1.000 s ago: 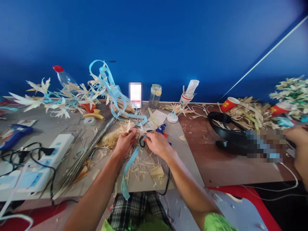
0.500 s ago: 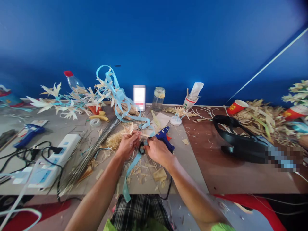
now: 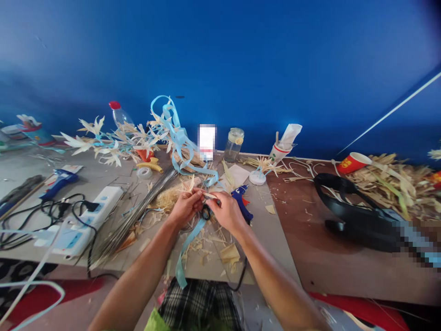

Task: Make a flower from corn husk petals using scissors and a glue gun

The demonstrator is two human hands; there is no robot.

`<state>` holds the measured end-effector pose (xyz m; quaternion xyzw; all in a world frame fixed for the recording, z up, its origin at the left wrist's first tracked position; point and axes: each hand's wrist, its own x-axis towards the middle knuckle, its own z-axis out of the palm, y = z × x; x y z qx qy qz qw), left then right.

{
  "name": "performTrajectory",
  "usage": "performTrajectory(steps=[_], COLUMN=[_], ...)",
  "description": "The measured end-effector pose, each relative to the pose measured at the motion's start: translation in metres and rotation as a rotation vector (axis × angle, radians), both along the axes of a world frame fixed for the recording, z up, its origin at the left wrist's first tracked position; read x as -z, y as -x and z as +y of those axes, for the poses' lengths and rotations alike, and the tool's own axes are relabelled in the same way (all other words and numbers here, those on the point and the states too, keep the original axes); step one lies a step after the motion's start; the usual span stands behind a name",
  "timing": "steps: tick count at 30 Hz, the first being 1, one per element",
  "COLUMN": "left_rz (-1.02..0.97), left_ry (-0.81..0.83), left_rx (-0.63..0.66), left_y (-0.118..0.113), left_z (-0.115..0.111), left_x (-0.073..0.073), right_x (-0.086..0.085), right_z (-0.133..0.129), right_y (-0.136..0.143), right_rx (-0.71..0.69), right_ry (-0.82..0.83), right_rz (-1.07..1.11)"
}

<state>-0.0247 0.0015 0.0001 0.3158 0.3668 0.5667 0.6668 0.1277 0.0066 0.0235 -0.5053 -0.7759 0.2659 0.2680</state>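
Note:
Pale dried corn husk petals [image 3: 190,185] stick up from my left hand [image 3: 184,208], whose fingers are pinched on the small husk flower. My right hand [image 3: 228,210] is closed on the other end of the piece, a thin pale strip [image 3: 211,196] stretching between both hands. Just under the fingers lie black-handled scissors [image 3: 206,212], their blades hidden. A light blue ribbon [image 3: 189,246] runs from beneath the hands toward the table's front edge. Beside my right hand rests a blue glue gun [image 3: 242,202]. Tangled straw-coloured fibre [image 3: 167,197] sits left of my left hand.
Thin wires [image 3: 138,216] lie in a bundle to the left, near a white power strip [image 3: 87,223] with cords. Behind are husk flowers [image 3: 138,135] with blue ribbon, a glass jar [image 3: 234,143] and a paper cup [image 3: 278,152]. A black headband-like device [image 3: 358,225] lies right.
The view has turned left, so the table's things appear farther right. My right hand has come slightly closer to the left; both still hold the husk piece.

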Motion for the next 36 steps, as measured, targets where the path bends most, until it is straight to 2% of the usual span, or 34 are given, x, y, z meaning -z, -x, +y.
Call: performTrajectory(steps=[3, 7, 10, 13, 17, 21, 23, 26, 30, 36], left_rz=[0.009, -0.019, -0.125, -0.251, -0.31, -0.2, -0.128, -0.086, -0.146, -0.2], left_ry=[0.014, 0.019, 0.027, 0.046, 0.038, 0.013, -0.002, -0.015, 0.008, 0.033], left_rx=[0.005, 0.014, 0.034, 0.092, 0.142, 0.143, 0.166, 0.167, 0.11, 0.168], left_y=[-0.001, -0.001, -0.001, 0.0, 0.003, 0.002, 0.001, 0.0, 0.0, -0.003], left_z=[0.0, 0.0, 0.0, 0.0, 0.0, 0.0, -0.001, -0.002, -0.002, -0.004], left_x=[0.001, -0.001, -0.003, -0.002, 0.002, 0.005, 0.006, 0.004, 0.002, 0.004], right_x=[0.007, 0.014, 0.017, 0.017, 0.014, 0.014, 0.014, 0.016, 0.017, 0.013], right_z=[0.004, 0.007, 0.011, 0.015, 0.017, 0.016, 0.016, 0.016, 0.017, 0.016], right_y=[0.006, 0.009, 0.006, 0.001, -0.001, 0.002, 0.003, 0.002, -0.002, -0.007], right_rx=[0.016, 0.108, 0.159, 0.183, 0.142, 0.007, -0.04, -0.034, -0.072, -0.19], right_ry=[0.069, 0.138, 0.099, 0.172, 0.321, 0.332, 0.32, 0.321, 0.342, 0.327], right_rz=[0.247, 0.362, 0.443, 0.612, 0.849, 1.026, 1.05, 1.022, 1.042, 1.025])
